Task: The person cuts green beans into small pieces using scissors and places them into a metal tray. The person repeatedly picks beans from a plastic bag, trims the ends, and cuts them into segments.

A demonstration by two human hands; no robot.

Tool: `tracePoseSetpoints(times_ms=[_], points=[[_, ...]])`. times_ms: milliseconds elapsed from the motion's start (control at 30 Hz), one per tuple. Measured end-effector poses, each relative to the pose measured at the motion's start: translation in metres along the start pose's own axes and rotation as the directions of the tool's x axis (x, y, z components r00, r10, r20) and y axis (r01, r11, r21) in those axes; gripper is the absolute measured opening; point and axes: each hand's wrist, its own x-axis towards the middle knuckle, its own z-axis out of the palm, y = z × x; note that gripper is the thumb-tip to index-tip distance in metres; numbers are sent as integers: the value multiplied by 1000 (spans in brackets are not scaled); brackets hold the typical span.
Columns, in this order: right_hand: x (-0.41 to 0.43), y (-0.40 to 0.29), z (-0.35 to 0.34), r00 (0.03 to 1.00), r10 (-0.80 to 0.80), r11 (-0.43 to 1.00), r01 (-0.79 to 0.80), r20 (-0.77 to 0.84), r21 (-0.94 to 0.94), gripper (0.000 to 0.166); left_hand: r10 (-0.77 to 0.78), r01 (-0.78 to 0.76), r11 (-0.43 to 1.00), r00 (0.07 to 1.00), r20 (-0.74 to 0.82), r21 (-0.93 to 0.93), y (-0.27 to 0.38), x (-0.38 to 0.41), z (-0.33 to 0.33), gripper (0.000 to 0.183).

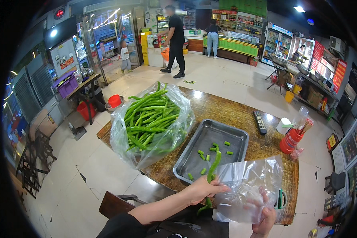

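My left hand (203,189) grips a long green pod (214,163), its pale cut end pointing up and its lower part bent below my fist. My right hand (264,218) holds a clear plastic bag (244,184), the thumb in front and fingers showing through the film. The bag's left edge meets my left fingertips; I cannot tell whether they pinch it. Beyond my hands, a rectangular metal tray (193,157) holds several short cut green pieces (212,149). Left of it, a large open plastic bag (183,119) is heaped with long green pods (151,116).
The wooden table (223,107) also bears a remote control (259,122), a white cup (283,125), a red chopstick holder (291,141) and a green-handled tool (282,199) partly behind the bag. A wooden stool (116,206) stands near my left arm. Several people are farther off.
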Motion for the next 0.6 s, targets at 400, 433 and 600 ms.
tracePoseSetpoints(times_ms=[400, 433, 600], points=[[12, 1, 1, 933, -104, 988, 56, -345, -146, 14, 14, -5, 990, 998, -62, 141, -3, -3, 7, 37], [14, 2, 0, 919, -129, 982, 66, -372, -177, 11, 17, -6, 983, 998, -55, 184, -3, -4, 6, 37], [15, 3, -10, 918, -232, 883, 60, -322, -465, 17, 61, -57, 997, 994, -87, 54, -2, -6, 4, 42]])
